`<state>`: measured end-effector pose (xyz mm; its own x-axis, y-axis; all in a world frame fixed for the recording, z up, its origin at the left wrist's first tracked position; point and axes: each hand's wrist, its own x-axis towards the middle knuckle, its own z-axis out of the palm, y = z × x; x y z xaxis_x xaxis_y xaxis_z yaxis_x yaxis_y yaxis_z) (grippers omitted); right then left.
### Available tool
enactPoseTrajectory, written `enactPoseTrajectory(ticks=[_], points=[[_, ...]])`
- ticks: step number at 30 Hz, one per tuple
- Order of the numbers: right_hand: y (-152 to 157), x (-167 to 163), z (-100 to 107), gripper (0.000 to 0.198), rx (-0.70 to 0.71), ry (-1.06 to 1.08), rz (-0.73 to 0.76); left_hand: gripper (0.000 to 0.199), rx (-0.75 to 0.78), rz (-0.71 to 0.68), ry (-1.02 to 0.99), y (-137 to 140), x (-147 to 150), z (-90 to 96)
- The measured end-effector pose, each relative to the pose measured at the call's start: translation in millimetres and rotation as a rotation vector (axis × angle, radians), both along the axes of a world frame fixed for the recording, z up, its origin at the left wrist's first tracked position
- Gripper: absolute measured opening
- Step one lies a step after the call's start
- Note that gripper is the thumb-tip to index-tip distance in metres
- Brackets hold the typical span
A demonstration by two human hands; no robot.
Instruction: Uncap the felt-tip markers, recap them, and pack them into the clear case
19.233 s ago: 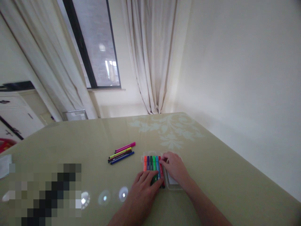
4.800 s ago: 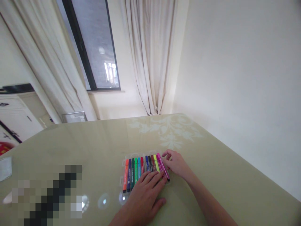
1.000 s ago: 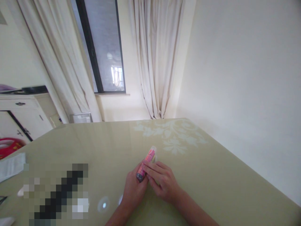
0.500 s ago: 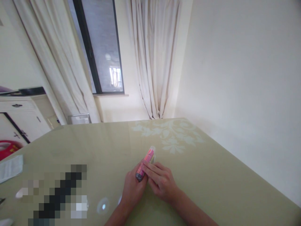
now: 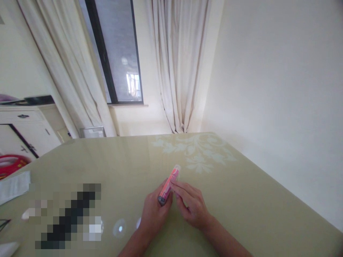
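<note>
A slim pink and orange tube-shaped package (image 5: 169, 184) with a clear far end and a dark near end is tilted above the table, pointing away and to the right. My left hand (image 5: 155, 206) is wrapped round its lower part from the left and below. On the other side, my right hand (image 5: 193, 203) has its fingers stretched forward, the tips touching or almost touching the package's right side. Its thumb sits lower and apart from the fingers. What kind of goods the package holds is too small to tell.
The glossy green table (image 5: 254, 207) carries a white leaf pattern at its far right. To the left lie a pale paper packet (image 5: 14, 187), a white object (image 5: 8, 248) and a blurred-out dark strip (image 5: 71, 217). A red item (image 5: 13, 165) stands beyond the left edge, near a white cabinet (image 5: 29, 134).
My right fingers have slid off the top of the package to its right side, baring more of its orange face. My left hand keeps its hold. The view has shifted slightly.
</note>
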<state>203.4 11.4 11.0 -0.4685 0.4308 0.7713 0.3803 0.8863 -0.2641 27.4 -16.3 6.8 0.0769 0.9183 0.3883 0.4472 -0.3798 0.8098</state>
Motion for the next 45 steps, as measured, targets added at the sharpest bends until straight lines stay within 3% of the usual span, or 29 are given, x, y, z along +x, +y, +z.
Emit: enactPoseTrajectory(ticks=[15, 25, 33, 45], points=[[-4, 1, 5, 0.047, 0.009, -0.070, 0.047, 0.041, 0.006, 0.008, -0.003, -1, 4, 3.7], [-4, 1, 6, 0.044, 0.032, -0.073, 0.054, 0.054, 0.041, 0.157, 0.064, 0, 2, -15.7], [-4, 2, 5, 0.044, 0.041, -0.079, 0.041, 0.046, 0.095, 0.082, 0.099, -1, -1, -10.8], [-3, 2, 6, 0.051, 0.044, -0.090, 0.042, 0.054, 0.066, 0.169, 0.194, -3, -3, -14.5]])
